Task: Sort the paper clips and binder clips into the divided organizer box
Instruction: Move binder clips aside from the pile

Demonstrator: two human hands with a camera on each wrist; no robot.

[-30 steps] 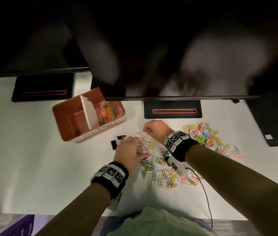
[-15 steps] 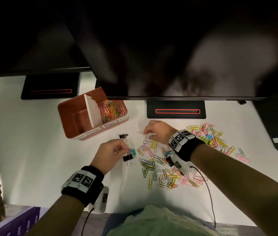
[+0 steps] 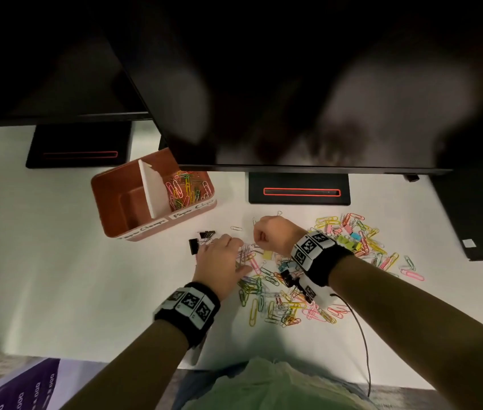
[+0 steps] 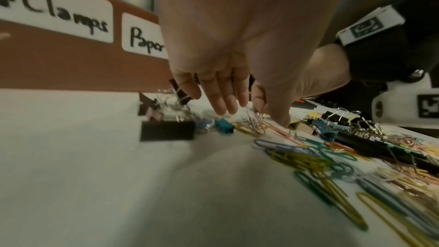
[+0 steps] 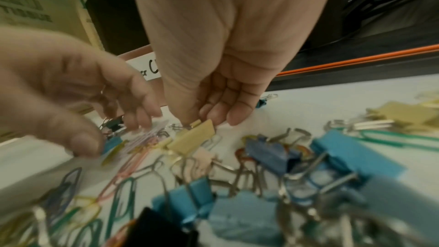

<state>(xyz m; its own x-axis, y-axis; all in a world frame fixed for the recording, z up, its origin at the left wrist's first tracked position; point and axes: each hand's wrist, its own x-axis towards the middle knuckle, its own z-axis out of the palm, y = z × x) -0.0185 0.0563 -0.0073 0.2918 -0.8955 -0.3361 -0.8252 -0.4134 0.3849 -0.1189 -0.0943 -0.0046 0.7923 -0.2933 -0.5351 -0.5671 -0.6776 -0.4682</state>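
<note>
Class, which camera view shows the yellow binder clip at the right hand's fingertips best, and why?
The right wrist view: the yellow binder clip sits large and sharp just under the right hand. The head view shows it only as a small yellow patch below that hand. In the left wrist view I cannot pick it out with certainty.

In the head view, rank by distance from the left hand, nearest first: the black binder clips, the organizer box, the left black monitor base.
1. Black binder clips: just beyond the left hand's fingertips, on its left.
2. Organizer box: farther back and left on the desk.
3. Left black monitor base: farthest, behind the box, under the monitor.
</note>
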